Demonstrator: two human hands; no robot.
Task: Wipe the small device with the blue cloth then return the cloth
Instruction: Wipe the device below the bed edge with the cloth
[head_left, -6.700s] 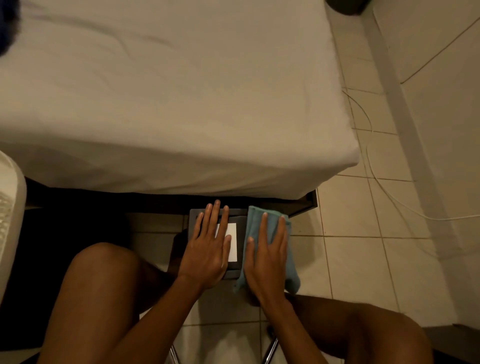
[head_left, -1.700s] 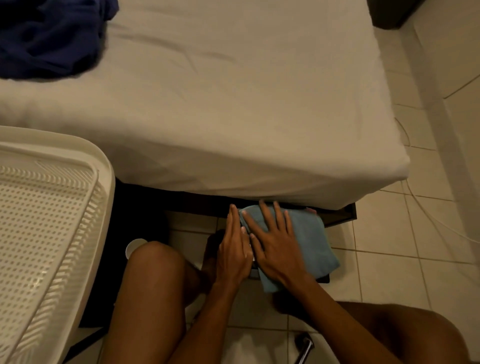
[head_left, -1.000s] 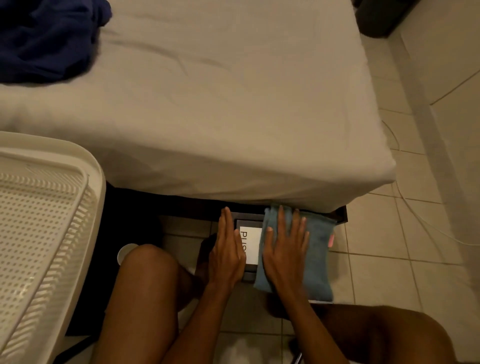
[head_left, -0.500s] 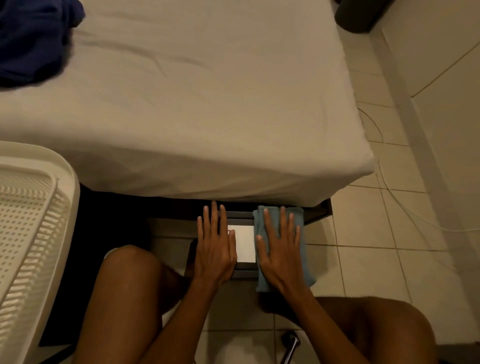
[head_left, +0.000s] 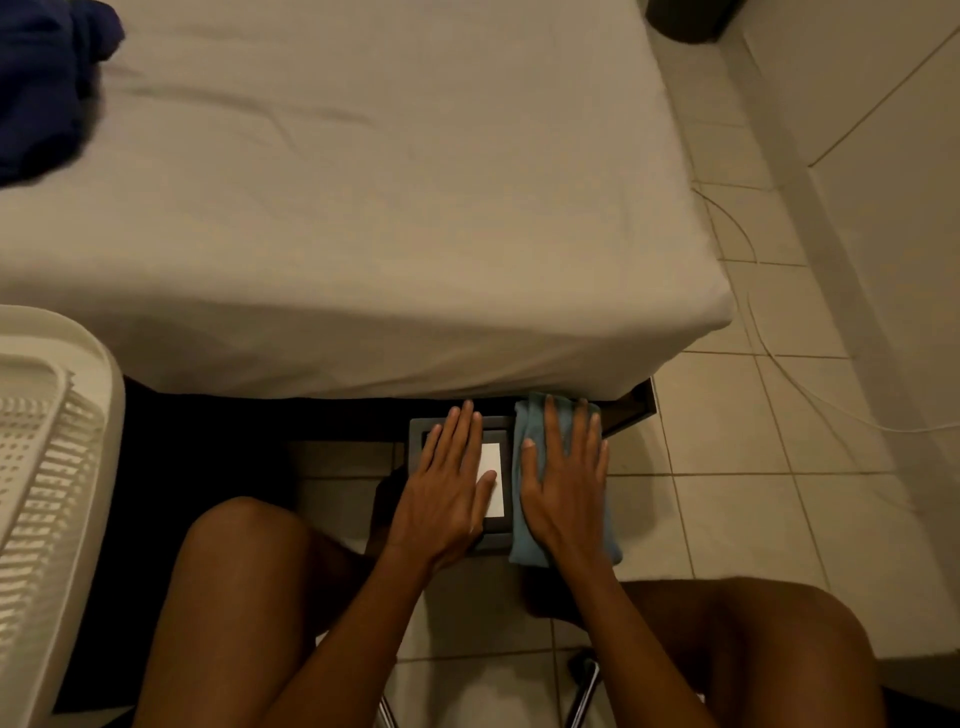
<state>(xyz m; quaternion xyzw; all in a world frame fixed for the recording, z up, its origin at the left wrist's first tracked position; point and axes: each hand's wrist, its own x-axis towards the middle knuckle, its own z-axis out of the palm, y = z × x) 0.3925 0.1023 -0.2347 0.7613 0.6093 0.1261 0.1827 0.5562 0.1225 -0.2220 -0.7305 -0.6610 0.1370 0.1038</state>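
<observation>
Blue cloth (head_left: 524, 431) lies under the flat, spread right hand (head_left: 566, 488); left hand (head_left: 447, 493), spread, covers the small device (head_left: 492, 480) below the bed (head_left: 363, 208) at lower centre.

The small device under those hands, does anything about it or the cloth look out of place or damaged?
Nothing stands out. The small device lies flat under the left hand, and the right hand presses the blue cloth flat over its right side. No visible damage or spill.

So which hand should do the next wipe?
The right hand, probably. It lies flat on the blue cloth, beside the small dark device with its white rectangle, while the left hand rests flat on that device.
</observation>
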